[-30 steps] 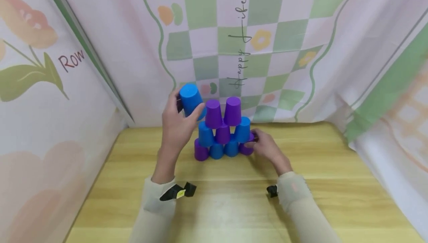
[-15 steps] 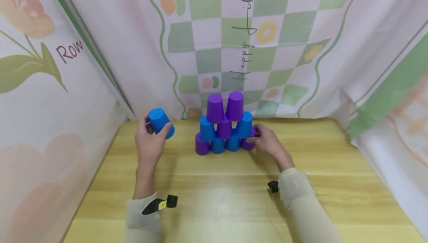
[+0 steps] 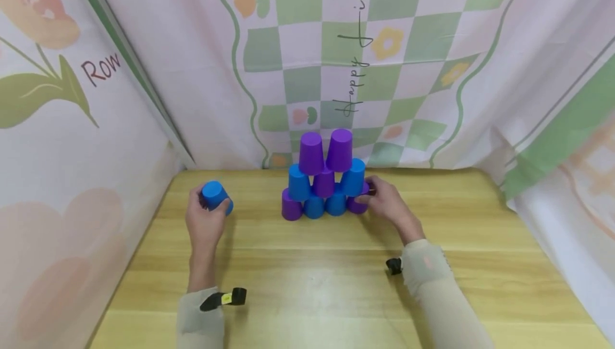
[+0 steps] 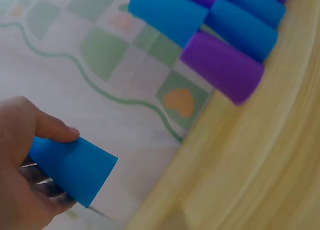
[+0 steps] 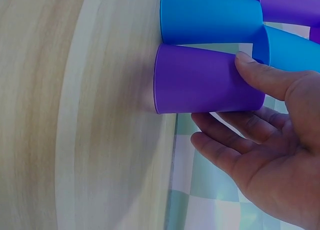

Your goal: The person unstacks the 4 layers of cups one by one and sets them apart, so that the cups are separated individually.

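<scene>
My left hand (image 3: 204, 226) grips a blue plastic cup (image 3: 215, 196), thumb on one side and fingers round the other. The cup is upside down and tilted, left of a cup pyramid. In the left wrist view the same blue cup (image 4: 77, 170) shows apart from the stack. At the pyramid's right end, my right hand (image 3: 390, 207) holds the bottom-corner purple cup (image 5: 205, 79) between thumb and fingers; that cup stands on the table. Two purple cups top the stack, a purple one (image 3: 311, 153) at left and another (image 3: 340, 150) at right.
Below them are a middle row with a blue cup (image 3: 299, 182) at its left end and a bottom row of several purple and blue cups. The wooden table (image 3: 307, 285) ends at a checkered curtain (image 3: 302, 45) behind the pyramid. A printed cloth (image 3: 120, 141) borders the left side.
My left hand has carried the blue cup away from beside the pyramid's top, leftward and down toward the table. The right hand stays on the corner purple cup. The camera view shifts slightly.
</scene>
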{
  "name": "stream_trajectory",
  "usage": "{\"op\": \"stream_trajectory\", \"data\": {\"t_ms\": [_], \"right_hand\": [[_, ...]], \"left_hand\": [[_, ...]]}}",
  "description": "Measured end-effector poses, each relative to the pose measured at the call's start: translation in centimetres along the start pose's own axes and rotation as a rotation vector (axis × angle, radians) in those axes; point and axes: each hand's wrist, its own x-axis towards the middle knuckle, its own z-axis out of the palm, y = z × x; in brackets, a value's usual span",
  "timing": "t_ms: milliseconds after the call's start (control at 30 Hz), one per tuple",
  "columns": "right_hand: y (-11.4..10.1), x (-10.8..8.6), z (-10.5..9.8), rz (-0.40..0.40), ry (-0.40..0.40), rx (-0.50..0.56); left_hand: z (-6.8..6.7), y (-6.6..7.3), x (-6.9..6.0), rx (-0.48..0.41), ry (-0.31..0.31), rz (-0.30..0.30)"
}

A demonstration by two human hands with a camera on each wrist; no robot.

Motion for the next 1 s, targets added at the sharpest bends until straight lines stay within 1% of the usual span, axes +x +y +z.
{"op": "stream_trajectory", "data": {"t_ms": [100, 167, 267, 333, 500, 667, 800, 967, 1000], "right_hand": [[0.0, 0.0, -0.2, 0.006, -0.009, 0.01], [-0.1, 0.0, -0.3, 0.008, -0.016, 0.007], [-0.2, 0.0, -0.3, 0.016, -0.017, -0.002], [-0.3, 0.0, -0.3, 0.017, -0.016, -0.007], [-0.5, -0.2, -0.4, 0.02, -0.019, 0.002], [-0.6, -0.2, -0.4, 0.012, -0.014, 0.007], [-0.7, -0.2, -0.3, 0.002, -0.013, 0.005], [-0.6, -0.3, -0.4, 0.0, -0.012, 0.002], [-0.6, -0.3, -0.4, 0.003, -0.011, 0.002]], "left_hand": [[-0.5, -0.7, 0.5, 0.008, 0.012, -0.045], [-1.0, -1.2, 0.8, 0.008, 0.03, -0.063], [-1.8, -2.0, 1.4, 0.008, 0.056, -0.071], [-2.2, -2.4, 1.8, 0.014, 0.077, -0.066], [-3.0, -3.3, 2.5, 0.002, 0.1, -0.105], [-3.5, -4.4, 2.8, -0.011, 0.092, -0.141], [-3.7, -5.1, 2.9, -0.005, 0.076, -0.157], [-3.5, -5.7, 3.1, 0.027, 0.061, -0.135], [-3.5, -5.7, 3.1, 0.029, 0.058, -0.138]]}}
